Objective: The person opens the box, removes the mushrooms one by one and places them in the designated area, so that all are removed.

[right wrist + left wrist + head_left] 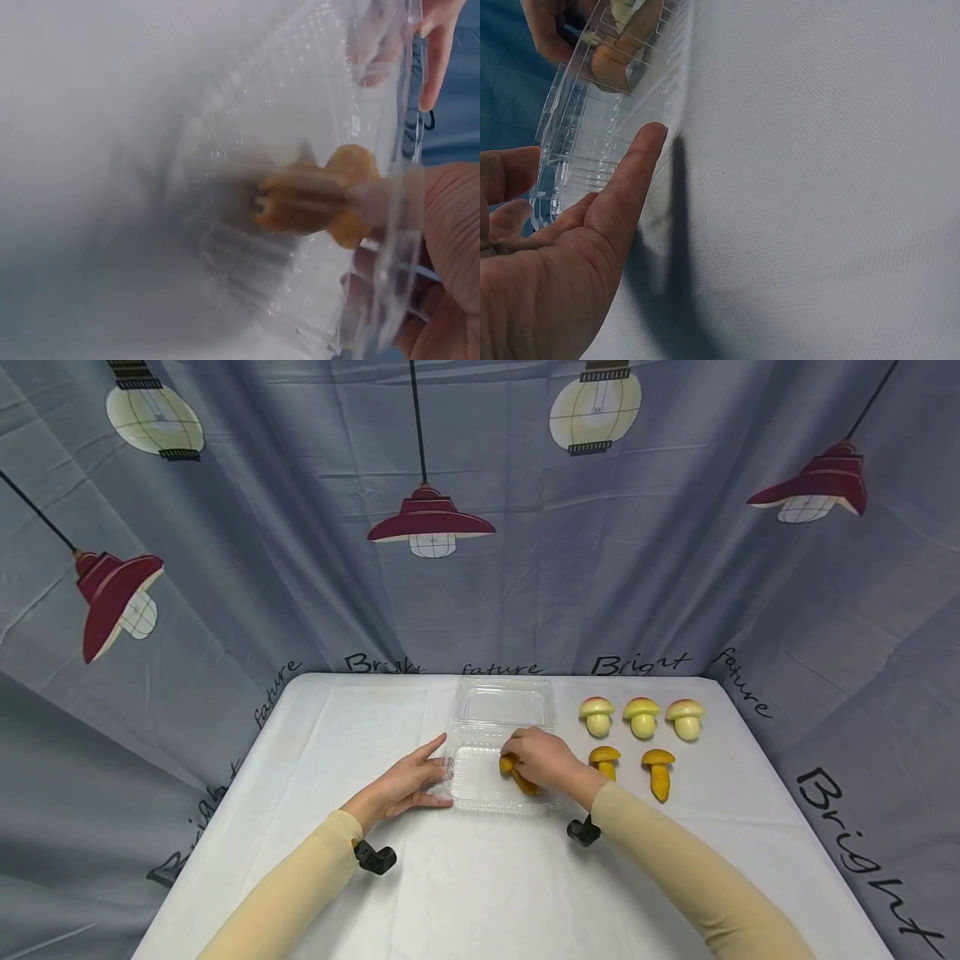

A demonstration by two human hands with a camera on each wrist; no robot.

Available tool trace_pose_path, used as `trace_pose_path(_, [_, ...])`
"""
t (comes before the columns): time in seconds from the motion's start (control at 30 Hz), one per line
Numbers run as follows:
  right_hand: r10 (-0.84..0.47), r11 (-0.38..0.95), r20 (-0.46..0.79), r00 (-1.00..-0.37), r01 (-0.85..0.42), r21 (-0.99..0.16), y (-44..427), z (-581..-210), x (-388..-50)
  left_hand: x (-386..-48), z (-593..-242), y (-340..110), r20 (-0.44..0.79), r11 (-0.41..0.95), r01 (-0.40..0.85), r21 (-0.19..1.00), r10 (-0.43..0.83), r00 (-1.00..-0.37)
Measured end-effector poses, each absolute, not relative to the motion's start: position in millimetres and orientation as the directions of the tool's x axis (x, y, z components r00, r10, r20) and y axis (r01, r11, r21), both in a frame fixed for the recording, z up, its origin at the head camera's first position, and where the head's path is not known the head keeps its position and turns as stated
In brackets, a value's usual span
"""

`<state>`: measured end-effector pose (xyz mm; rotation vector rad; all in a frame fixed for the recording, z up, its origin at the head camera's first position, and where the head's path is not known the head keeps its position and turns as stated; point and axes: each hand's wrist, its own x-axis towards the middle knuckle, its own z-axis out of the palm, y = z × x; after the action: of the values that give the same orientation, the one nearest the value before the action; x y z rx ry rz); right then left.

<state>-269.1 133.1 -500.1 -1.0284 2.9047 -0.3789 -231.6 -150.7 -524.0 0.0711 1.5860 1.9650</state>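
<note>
A clear plastic clamshell box (472, 789) lies on the table with its lid (504, 702) folded back away from me. My left hand (408, 783) is at the box's left side, fingers spread and fairly straight, the fingertips at its wall. Inside the base, my right hand (543, 760) pinches a brown mushroom (510, 765); the fingers partly cover it. Through the box wall in the right wrist view, the mushroom's stem (296, 204) looks blurred. The left wrist view also shows the mushroom's rounded orange-brown cap (611, 67) behind the clear plastic.
Right of the box, two brown mushrooms, one left (604, 758) and one right (659, 768), form a front row. Behind them stand three pale yellow mushrooms (642, 717) in a row. A white cloth covers the table (465, 893); a grey-blue curtain (300, 577) hangs around it.
</note>
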Motion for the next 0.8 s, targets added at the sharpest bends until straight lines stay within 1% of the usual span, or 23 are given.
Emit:
trace_pose_path(0.17, [-0.646, 0.714, 0.058, -0.761, -0.629, -0.308, 130, -501, -268, -231, -523, -151, -0.326, -0.097, -0.419, 0.903, 0.482, -0.813])
trace_pose_path(0.3, [-0.63, 0.716, 0.053, -0.775, -0.605, -0.348, 130, -504, -269, -231, -523, -151, -0.33, -0.097, -0.423, 0.901, 0.479, -0.814])
trace_pose_path(0.5, [-0.582, 0.735, -0.019, -0.813, -0.516, -0.441, 133, -501, -270, -231, -523, -151, -0.325, -0.102, -0.421, 0.901, 0.482, -0.814])
trace_pose_path(0.7, [-0.556, 0.733, -0.102, -0.825, -0.429, -0.528, 135, -491, -269, -231, -524, -151, -0.319, -0.111, -0.422, 0.9, 0.493, -0.81])
trace_pose_path(0.8, [-0.537, 0.747, -0.157, -0.829, -0.38, -0.545, 134, -488, -269, -231, -524, -151, -0.318, -0.114, -0.422, 0.899, 0.494, -0.81])
